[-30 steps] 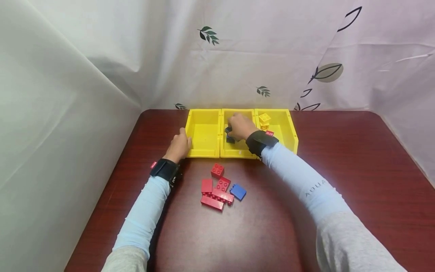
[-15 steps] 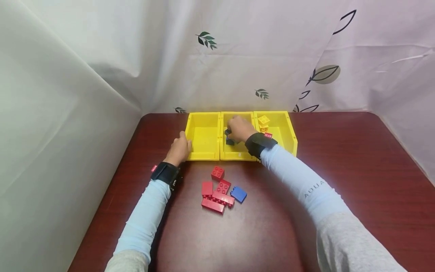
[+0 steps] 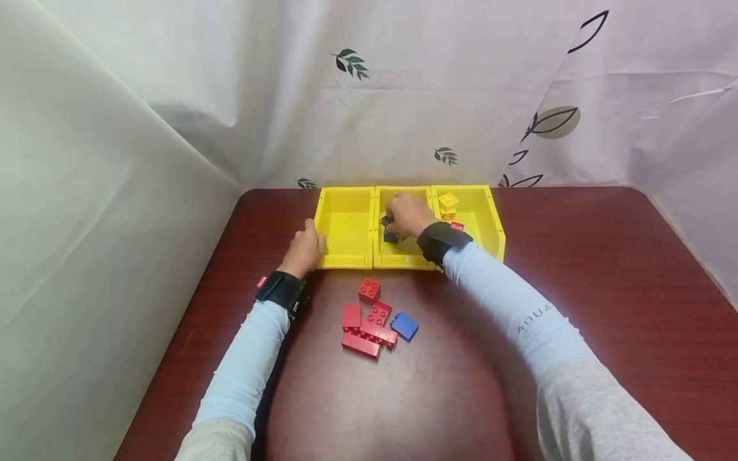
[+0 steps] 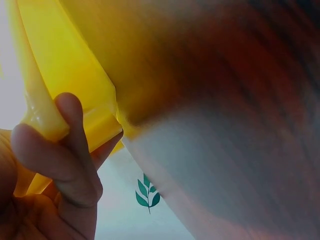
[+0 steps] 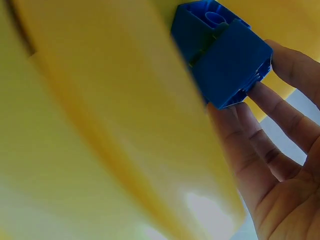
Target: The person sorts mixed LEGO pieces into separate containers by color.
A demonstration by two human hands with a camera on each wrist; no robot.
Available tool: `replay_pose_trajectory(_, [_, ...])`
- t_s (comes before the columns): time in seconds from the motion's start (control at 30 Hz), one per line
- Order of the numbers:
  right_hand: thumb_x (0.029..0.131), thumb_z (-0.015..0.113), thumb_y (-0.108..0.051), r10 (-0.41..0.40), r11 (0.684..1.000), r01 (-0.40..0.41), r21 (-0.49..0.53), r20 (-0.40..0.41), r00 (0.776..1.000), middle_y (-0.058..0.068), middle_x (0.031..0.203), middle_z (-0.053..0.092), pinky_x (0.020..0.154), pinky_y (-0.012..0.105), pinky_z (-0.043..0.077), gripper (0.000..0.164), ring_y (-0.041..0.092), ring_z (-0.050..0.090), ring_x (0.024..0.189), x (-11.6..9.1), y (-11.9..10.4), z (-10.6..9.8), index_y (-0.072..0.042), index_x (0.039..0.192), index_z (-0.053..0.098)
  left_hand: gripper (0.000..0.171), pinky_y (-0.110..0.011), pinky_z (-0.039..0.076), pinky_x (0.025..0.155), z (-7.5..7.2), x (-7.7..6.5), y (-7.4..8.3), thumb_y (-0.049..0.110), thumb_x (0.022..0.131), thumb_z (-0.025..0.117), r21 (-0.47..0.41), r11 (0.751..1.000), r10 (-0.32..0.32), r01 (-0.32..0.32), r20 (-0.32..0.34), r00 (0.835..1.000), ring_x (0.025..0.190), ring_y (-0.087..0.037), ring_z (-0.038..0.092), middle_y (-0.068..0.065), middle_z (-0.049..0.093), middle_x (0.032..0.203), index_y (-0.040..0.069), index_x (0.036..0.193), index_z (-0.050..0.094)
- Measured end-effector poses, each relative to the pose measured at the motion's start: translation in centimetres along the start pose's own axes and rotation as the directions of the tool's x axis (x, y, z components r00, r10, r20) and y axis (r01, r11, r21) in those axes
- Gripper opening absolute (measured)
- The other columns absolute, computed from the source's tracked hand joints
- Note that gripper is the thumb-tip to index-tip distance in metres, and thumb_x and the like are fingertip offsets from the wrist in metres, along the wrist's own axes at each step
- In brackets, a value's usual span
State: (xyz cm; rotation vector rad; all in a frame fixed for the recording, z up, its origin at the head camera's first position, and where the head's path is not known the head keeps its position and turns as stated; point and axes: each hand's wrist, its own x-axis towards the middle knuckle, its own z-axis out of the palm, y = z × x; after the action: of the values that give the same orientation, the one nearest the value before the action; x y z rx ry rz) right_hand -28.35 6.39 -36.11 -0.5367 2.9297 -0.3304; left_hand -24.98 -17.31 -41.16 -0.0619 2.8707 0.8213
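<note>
In the head view my left hand (image 3: pixel 303 251) is at the outer wall of the leftmost yellow bin (image 3: pixel 347 232). Its fingers curl over the bin's rim (image 4: pixel 47 117) in the left wrist view. Inside the middle yellow bin (image 3: pixel 405 261), my right hand (image 3: pixel 410 216) pinches a blue brick (image 5: pixel 232 65) between thumb and fingertips. Another blue brick (image 5: pixel 192 30) lies right against it, partly hidden. From the head view the hand covers much of both bricks.
Several red bricks (image 3: pixel 360 344) lie on the dark red table (image 3: pixel 380 410) in front of the bins, with a blue brick (image 3: pixel 405 326) beside them. The right bin (image 3: pixel 481 234) contains yellow bricks (image 3: pixel 448 205). White curtains (image 3: pixel 288 96) stand behind and at the sides.
Both hands stay in place at the bins. The head view shifts slightly down and up; the bricks on the table have not moved.
</note>
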Motion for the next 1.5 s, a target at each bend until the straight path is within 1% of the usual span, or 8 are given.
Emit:
replay_pose_trajectory(0.33, [0.088, 0.072, -0.021, -0.019, 0.999, 0.019, 0.036, 0.01, 1.0, 0.012, 0.1, 0.068, 0.072, 0.034, 0.05, 0.022, 0.023, 0.059, 0.084, -0.6, -0.2, -1.3, -0.003, 0.101, 0.071, 0.038, -0.039, 0.05, 0.075, -0.1, 0.1, -0.1, 0.023, 0.104, 0.041, -0.005, 1.0, -0.01, 0.01, 0.017, 1.0, 0.083, -0.034, 0.058, -0.02, 0.052, 0.096, 0.002, 0.134, 0.031])
replay_pose_trajectory(0.47, [0.089, 0.072, -0.024, -0.05, 0.998, 0.051, 0.047, -0.015, 0.999, 0.013, 0.105, 0.068, 0.074, 0.035, 0.052, 0.029, 0.024, 0.061, 0.086, -2.4, -1.1, -2.6, -0.004, 0.11, 0.07, 0.04, -0.041, 0.05, 0.078, -0.2, 0.0, -0.2, 0.024, 0.104, 0.04, 0.001, 1.0, 0.0, 0.0, 0.005, 1.0, 0.087, -0.035, 0.059, -0.023, 0.053, 0.101, 0.002, 0.135, 0.03])
replay_pose_trajectory(0.57, [0.088, 0.073, -0.027, -0.121, 0.992, 0.122, 0.026, -0.039, 0.992, 0.013, 0.107, 0.068, 0.078, 0.037, 0.053, 0.033, 0.025, 0.061, 0.09, -4.6, -1.9, -2.8, -0.005, 0.113, 0.07, 0.04, -0.042, 0.049, 0.079, -0.2, 0.0, -0.1, 0.024, 0.104, 0.04, 0.005, 1.0, 0.009, -0.009, -0.001, 1.0, 0.088, -0.036, 0.059, -0.023, 0.054, 0.102, 0.001, 0.135, 0.031])
replay_pose_trajectory(0.77, [0.086, 0.075, -0.032, -0.262, 0.965, 0.261, -0.01, -0.036, 0.965, 0.01, 0.104, 0.067, 0.078, 0.036, 0.056, 0.038, 0.022, 0.064, 0.088, -9.2, -3.2, -0.8, -0.007, 0.115, 0.07, 0.038, -0.041, 0.049, 0.075, -0.2, 0.2, -0.1, 0.024, 0.103, 0.039, 0.004, 1.0, 0.013, -0.013, -0.011, 1.0, 0.084, -0.035, 0.059, -0.023, 0.054, 0.099, 0.002, 0.133, 0.031])
replay_pose_trajectory(0.9, [0.083, 0.078, -0.033, -0.302, 0.953, 0.302, -0.006, -0.014, 0.953, 0.009, 0.1, 0.068, 0.073, 0.032, 0.056, 0.04, 0.018, 0.063, 0.082, -11.9, -3.3, 1.2, -0.007, 0.112, 0.071, 0.039, -0.042, 0.049, 0.076, -0.1, 0.2, -0.1, 0.024, 0.104, 0.04, 0.003, 1.0, 0.013, -0.013, -0.009, 1.0, 0.086, -0.035, 0.059, -0.024, 0.054, 0.101, 0.001, 0.134, 0.031])
replay_pose_trajectory(1.17, [0.081, 0.08, -0.032, -0.225, 0.972, 0.221, 0.082, 0.041, 0.973, 0.003, 0.093, 0.062, 0.068, 0.028, 0.054, 0.041, 0.012, 0.057, 0.075, -15.2, -2.7, 4.3, -0.009, 0.114, 0.071, 0.037, -0.039, 0.05, 0.073, -0.1, 0.3, -0.2, 0.023, 0.103, 0.041, -0.008, 1.0, -0.002, 0.002, -0.002, 1.0, 0.08, -0.034, 0.059, -0.019, 0.052, 0.094, 0.003, 0.133, 0.031])
replay_pose_trajectory(1.33, [0.079, 0.081, -0.034, -0.22, 0.974, 0.217, 0.067, 0.042, 0.975, 0.005, 0.096, 0.062, 0.074, 0.033, 0.057, 0.045, 0.015, 0.059, 0.08, -16.4, -2.1, 6.2, -0.008, 0.115, 0.07, 0.038, -0.036, 0.05, 0.071, -0.1, 0.3, -0.1, 0.023, 0.103, 0.041, -0.017, 1.0, -0.013, 0.013, 0.026, 1.0, 0.079, -0.032, 0.058, -0.018, 0.051, 0.093, 0.003, 0.134, 0.03])
replay_pose_trajectory(1.5, [0.079, 0.082, -0.031, -0.228, 0.971, 0.228, 0.066, 0.006, 0.974, 0.009, 0.102, 0.064, 0.078, 0.038, 0.058, 0.047, 0.018, 0.062, 0.085, -16.9, -1.9, 7.4, -0.006, 0.117, 0.068, 0.039, -0.037, 0.05, 0.072, 0.0, 0.2, 0.0, 0.023, 0.103, 0.042, -0.002, 1.0, 0.001, -0.001, 0.006, 1.0, 0.079, -0.033, 0.058, -0.019, 0.051, 0.093, 0.002, 0.134, 0.031])
